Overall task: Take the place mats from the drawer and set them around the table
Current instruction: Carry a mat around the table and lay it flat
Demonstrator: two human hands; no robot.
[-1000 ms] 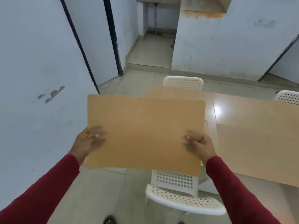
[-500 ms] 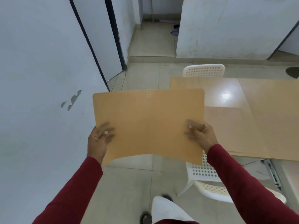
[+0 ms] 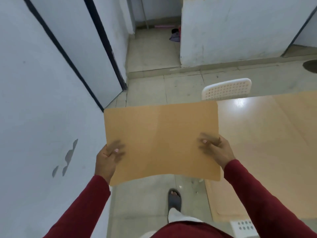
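Both hands grip one tan place mat (image 3: 161,141) by its near corners, out in front of the body at the middle of the frame. At lower left, a dark red sleeve (image 3: 80,208) runs up from the bottom edge to the left hand (image 3: 107,158), whose thumb lies on top of the mat's near left corner while the fingers go under it; they are blurred. The mat is held roughly flat and clear of any surface, its near edge sagging a little between the two grips. Behind it on the left stands a pale wall (image 3: 34,117) with a few chipped patches of paint at lower left, and a dark-edged door (image 3: 77,54) reaches toward the upper left. Under the mat, at lower centre, a foot in a dark sandal (image 3: 174,199) stands on the tiled floor (image 3: 145,90). The right hand (image 3: 217,147) pinches the mat's near right corner, thumb on top, with its own red sleeve (image 3: 260,200) coming in from the lower right. The mat's right edge overlaps the left edge of a light wooden table (image 3: 267,134), which fills the right side of the frame. A white perforated chair (image 3: 226,89) stands at the table's far end, right of centre, above the mat.
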